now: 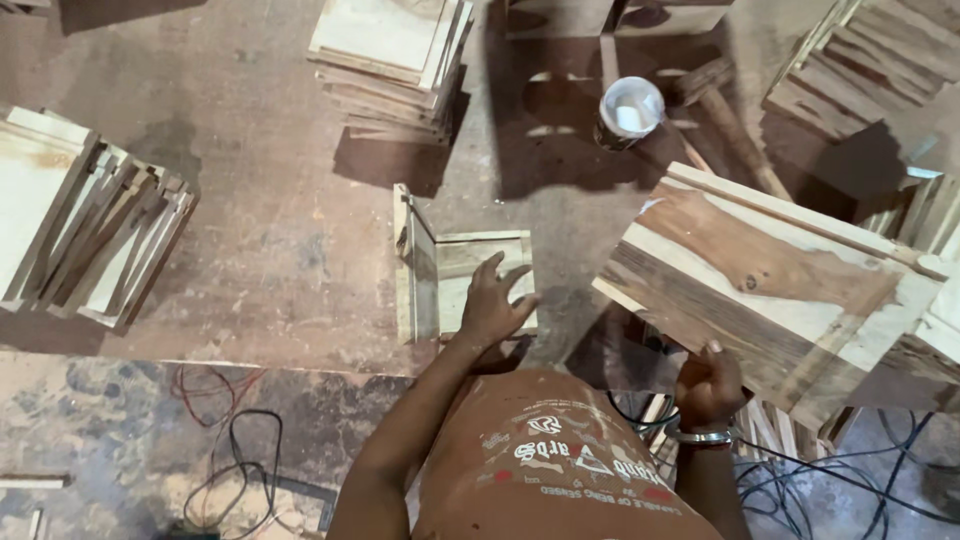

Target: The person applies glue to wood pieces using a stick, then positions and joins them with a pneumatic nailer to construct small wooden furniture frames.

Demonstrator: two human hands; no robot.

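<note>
My left hand [495, 303] rests with fingers spread on a small wooden frame piece [470, 258] lying on the workbench [270, 230]; an upright wooden side [408, 260] stands at the piece's left edge. My right hand [708, 385] grips the near edge of a large wooden panel [770, 285] with raised strips along its far edges. The panel is held tilted above the bench's right side.
A stack of flat wooden boards [395, 60] lies at the back. More frames lean at the left [85, 225] and back right [870, 65]. A round tin of white glue [630, 110] sits behind the panel, beside a wooden handle [740, 140]. Cables [225, 440] trail on the floor.
</note>
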